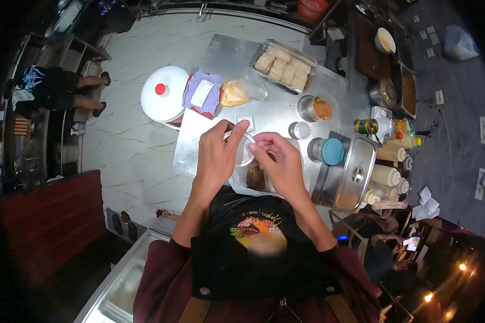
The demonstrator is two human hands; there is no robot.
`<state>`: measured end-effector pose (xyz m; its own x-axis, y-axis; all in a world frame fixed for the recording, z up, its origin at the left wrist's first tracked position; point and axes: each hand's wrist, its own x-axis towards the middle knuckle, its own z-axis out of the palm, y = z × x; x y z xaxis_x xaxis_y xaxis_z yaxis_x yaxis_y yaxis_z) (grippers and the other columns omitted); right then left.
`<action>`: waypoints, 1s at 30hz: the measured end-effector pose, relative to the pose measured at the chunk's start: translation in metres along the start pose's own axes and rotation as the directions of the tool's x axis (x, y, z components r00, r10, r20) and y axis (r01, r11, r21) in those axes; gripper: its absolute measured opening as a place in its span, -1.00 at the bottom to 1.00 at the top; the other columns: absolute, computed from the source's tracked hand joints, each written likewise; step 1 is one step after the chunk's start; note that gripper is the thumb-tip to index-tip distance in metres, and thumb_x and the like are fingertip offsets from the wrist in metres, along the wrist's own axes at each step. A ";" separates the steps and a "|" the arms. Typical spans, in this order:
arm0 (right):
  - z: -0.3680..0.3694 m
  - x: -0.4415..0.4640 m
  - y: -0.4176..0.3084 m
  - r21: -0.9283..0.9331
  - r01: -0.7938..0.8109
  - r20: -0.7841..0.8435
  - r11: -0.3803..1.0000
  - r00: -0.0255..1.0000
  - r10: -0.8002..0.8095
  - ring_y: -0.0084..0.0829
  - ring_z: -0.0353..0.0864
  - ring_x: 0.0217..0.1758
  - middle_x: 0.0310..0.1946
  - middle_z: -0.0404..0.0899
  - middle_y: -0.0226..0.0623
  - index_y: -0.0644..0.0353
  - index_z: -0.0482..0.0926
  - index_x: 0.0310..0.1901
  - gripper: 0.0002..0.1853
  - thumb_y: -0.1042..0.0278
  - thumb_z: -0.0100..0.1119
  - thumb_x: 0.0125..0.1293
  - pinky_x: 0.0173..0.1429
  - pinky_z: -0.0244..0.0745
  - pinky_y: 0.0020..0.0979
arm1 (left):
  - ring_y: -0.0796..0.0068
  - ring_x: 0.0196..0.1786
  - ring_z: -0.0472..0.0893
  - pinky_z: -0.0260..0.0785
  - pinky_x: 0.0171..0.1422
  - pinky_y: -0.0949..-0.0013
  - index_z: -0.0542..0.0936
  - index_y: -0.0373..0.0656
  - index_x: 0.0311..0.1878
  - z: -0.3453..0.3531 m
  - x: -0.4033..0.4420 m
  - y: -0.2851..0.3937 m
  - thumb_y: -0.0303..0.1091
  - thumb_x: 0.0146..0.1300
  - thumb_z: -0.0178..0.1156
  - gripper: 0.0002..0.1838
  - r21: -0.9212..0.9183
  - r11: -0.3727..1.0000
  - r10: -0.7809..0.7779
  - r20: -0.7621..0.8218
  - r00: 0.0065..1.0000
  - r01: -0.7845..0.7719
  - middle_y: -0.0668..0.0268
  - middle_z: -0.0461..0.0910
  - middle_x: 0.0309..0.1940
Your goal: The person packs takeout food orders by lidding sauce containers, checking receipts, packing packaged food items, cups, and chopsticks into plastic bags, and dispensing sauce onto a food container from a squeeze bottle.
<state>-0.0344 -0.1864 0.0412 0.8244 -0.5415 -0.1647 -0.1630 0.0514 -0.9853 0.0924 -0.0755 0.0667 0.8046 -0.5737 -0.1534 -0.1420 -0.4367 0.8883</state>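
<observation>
Between my two hands is a small round clear container (244, 153) with a pale rim. My left hand (216, 148) grips its left side, with the thumb and fingers around the rim. The fingertips of my right hand (275, 157) pinch its right edge. Below the hands, against the apron, a plastic bag (240, 183) lies at the counter's near edge, with something brown (256, 176) in it. A small square packet (246, 123) lies just beyond my fingers on the steel counter (191, 141).
A tray of pale blocks (285, 68), a metal pot (309, 109), a small tin (299, 130) and a blue-lidded container (332, 152) stand ahead and right. A white-lidded bucket (164, 94) is left. Bottles (385, 175) line the right. Another person (59, 89) stands far left.
</observation>
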 end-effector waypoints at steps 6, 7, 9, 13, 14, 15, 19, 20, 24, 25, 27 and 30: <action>-0.005 0.005 -0.010 0.247 -0.190 0.064 0.950 0.982 0.180 -0.69 0.59 -0.28 -0.29 0.62 -0.48 0.31 0.62 -0.02 -0.81 0.38 0.33 0.49 -0.19 0.53 -0.58 | 0.45 -0.22 0.70 0.53 -0.14 0.30 0.55 -0.31 -0.09 0.003 -0.004 -0.026 -0.25 0.50 0.30 -0.73 -0.319 0.948 0.003 -0.013 1.000 -0.007 0.13 0.75 -0.15; -0.007 0.005 -0.010 0.265 -0.194 0.064 0.945 0.981 0.183 -0.69 0.58 -0.28 -0.29 0.62 -0.48 0.30 0.62 -0.03 -0.82 0.38 0.33 0.49 -0.18 0.54 -0.58 | 0.53 -0.18 0.69 0.54 -0.13 0.36 0.53 -0.28 -0.08 0.002 -0.006 -0.029 -0.29 0.49 0.31 -0.76 -0.373 0.927 -0.029 0.012 0.999 0.032 0.17 0.76 -0.06; -0.012 0.005 -0.014 0.286 -0.215 0.087 0.934 0.976 0.198 -0.69 0.57 -0.29 -0.28 0.62 -0.48 0.30 0.62 -0.04 -0.82 0.36 0.31 0.51 -0.18 0.52 -0.58 | 0.59 -0.13 0.68 0.56 -0.10 0.45 0.52 -0.23 -0.10 -0.002 -0.017 -0.022 -0.36 0.47 0.32 -0.82 -0.569 0.810 -0.108 0.098 0.989 0.144 0.19 0.72 0.07; -0.015 -0.007 -0.018 0.275 -0.283 0.179 0.919 0.954 0.240 -0.69 0.53 -0.30 -0.28 0.61 -0.49 0.27 0.60 -0.05 -0.82 0.32 0.29 0.54 -0.20 0.45 -0.58 | 0.62 -0.04 0.67 0.59 -0.05 0.51 0.53 -0.19 -0.14 -0.011 -0.033 -0.027 -0.44 0.46 0.32 -0.87 -0.676 0.688 -0.161 0.211 0.964 0.263 0.19 0.60 0.28; -0.015 -0.010 -0.017 0.265 -0.299 0.201 0.917 0.947 0.251 -0.69 0.52 -0.31 -0.28 0.61 -0.50 0.26 0.60 -0.06 -0.82 0.31 0.28 0.54 -0.20 0.44 -0.58 | 0.64 -0.05 0.66 0.59 -0.06 0.52 0.54 -0.19 -0.16 -0.014 -0.036 -0.029 -0.44 0.45 0.32 -0.87 -0.688 0.670 -0.155 0.239 0.958 0.280 0.19 0.59 0.28; -0.015 -0.012 -0.016 0.242 -0.311 0.221 0.919 0.940 0.260 -0.70 0.50 -0.31 -0.27 0.60 -0.50 0.26 0.59 -0.05 -0.82 0.31 0.28 0.54 -0.20 0.43 -0.58 | 0.65 -0.06 0.66 0.59 -0.07 0.52 0.54 -0.19 -0.17 -0.016 -0.039 -0.032 -0.45 0.44 0.33 -0.87 -0.698 0.651 -0.150 0.267 0.952 0.298 0.19 0.58 0.29; -0.014 -0.020 -0.004 0.064 -0.296 0.268 0.953 0.925 0.269 -0.73 0.46 -0.29 -0.27 0.58 -0.52 0.25 0.58 -0.01 -0.81 0.31 0.27 0.55 -0.20 0.40 -0.57 | 0.69 -0.11 0.64 0.54 -0.13 0.56 0.56 -0.19 -0.23 -0.027 -0.048 -0.045 -0.45 0.42 0.36 -0.86 -0.665 0.642 -0.182 0.349 0.919 0.380 0.19 0.55 0.31; -0.013 -0.021 -0.001 -0.001 -0.275 0.270 0.962 0.926 0.265 -0.73 0.46 -0.28 -0.26 0.58 -0.53 0.25 0.58 0.00 -0.81 0.31 0.27 0.55 -0.20 0.40 -0.57 | 0.69 -0.12 0.63 0.52 -0.14 0.57 0.56 -0.20 -0.24 -0.029 -0.050 -0.049 -0.45 0.42 0.36 -0.85 -0.646 0.662 -0.178 0.358 0.917 0.381 0.19 0.56 0.31; 0.001 -0.017 -0.014 0.042 -0.243 0.280 0.969 0.934 0.222 -0.75 0.45 -0.27 -0.28 0.58 -0.53 0.28 0.58 0.02 -0.79 0.31 0.25 0.57 -0.21 0.39 -0.58 | 0.55 0.04 0.65 0.56 0.00 0.50 0.58 -0.23 -0.15 -0.039 -0.055 -0.063 -0.49 0.41 0.33 -0.91 -0.601 0.686 -0.163 0.422 0.892 0.410 0.13 0.57 0.30; 0.001 -0.016 -0.016 0.020 -0.266 0.306 0.964 0.919 0.247 -0.75 0.46 -0.27 -0.28 0.59 -0.53 0.28 0.58 0.02 -0.80 0.31 0.24 0.57 -0.21 0.39 -0.58 | 0.48 0.14 0.66 0.60 0.09 0.45 0.59 -0.25 -0.10 -0.041 -0.056 -0.065 -0.52 0.41 0.31 -0.92 -0.600 0.681 -0.156 0.442 0.883 0.421 0.10 0.57 0.30; 0.004 -0.015 -0.017 0.012 -0.299 0.334 0.954 0.901 0.277 -0.75 0.47 -0.27 -0.29 0.59 -0.53 0.29 0.58 0.02 -0.80 0.33 0.24 0.57 -0.21 0.40 -0.59 | 0.49 0.14 0.66 0.60 0.11 0.44 0.58 -0.27 0.02 -0.042 -0.059 -0.059 -0.53 0.38 0.33 -0.80 -0.612 0.661 -0.200 0.416 0.887 0.435 0.11 0.61 0.25; 0.009 -0.015 -0.015 0.061 -0.327 0.336 0.943 0.896 0.289 -0.75 0.49 -0.27 -0.28 0.61 -0.52 0.29 0.58 0.01 -0.82 0.35 0.25 0.56 -0.20 0.43 -0.59 | 0.49 0.13 0.67 0.59 0.15 0.42 0.52 -0.31 0.24 -0.042 -0.066 -0.057 -0.54 0.34 0.36 -0.57 -0.621 0.659 -0.205 0.395 0.896 0.424 0.13 0.66 0.19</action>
<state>-0.0394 -0.1719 0.0577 0.8739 -0.1887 -0.4479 -0.3903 0.2767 -0.8781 0.0715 0.0164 0.0441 0.5221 -0.6981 -0.4901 0.6055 -0.1013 0.7894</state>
